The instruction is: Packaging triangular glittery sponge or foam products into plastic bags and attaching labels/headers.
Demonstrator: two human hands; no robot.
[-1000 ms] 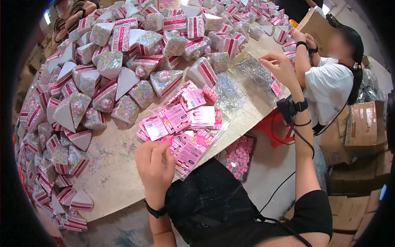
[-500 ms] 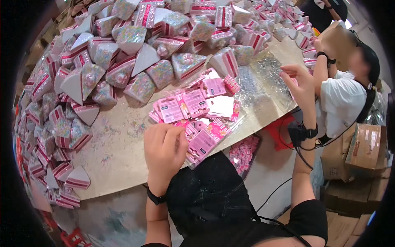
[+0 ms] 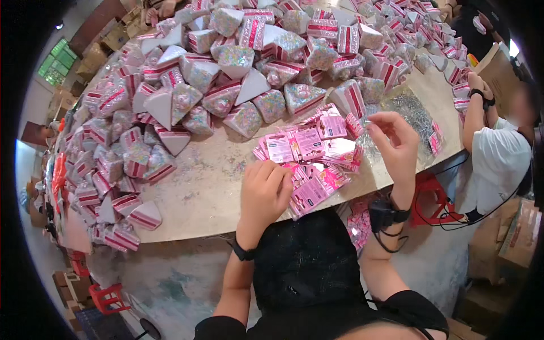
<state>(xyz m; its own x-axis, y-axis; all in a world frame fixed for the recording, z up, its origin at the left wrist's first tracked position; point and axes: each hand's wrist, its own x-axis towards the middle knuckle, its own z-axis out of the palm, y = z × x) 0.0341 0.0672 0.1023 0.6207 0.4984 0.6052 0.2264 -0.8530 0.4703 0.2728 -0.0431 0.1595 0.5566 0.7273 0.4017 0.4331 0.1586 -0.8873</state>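
My left hand (image 3: 265,191) is closed at the table's near edge, its curled fingers beside a heap of pink printed cards (image 3: 310,141). Whatever those fingers hold, if anything, is hidden. Over the right side of the cards, my right hand (image 3: 395,144) has its thumb and fingertips brought together in a pinch. Anything between them is too small to name. Just beyond it, thin silvery metal pieces (image 3: 405,116) lie heaped on clear plastic. Pink-and-white cake-slice-shaped pieces with sprinkled glittery sides (image 3: 235,61) are piled across the far and left parts of the table.
The beige tabletop (image 3: 192,198) shows between the pile and my body, with loose sprinkles on it. A container of small pink pieces (image 3: 358,224) sits below the edge. A person in a white shirt (image 3: 498,147) works at the right, near a red stool (image 3: 430,198) and cardboard boxes (image 3: 520,232).
My right hand has come left from the silvery pieces, closer to the cards and my left hand. The left hand stays beside the cards. The whole view has shifted.
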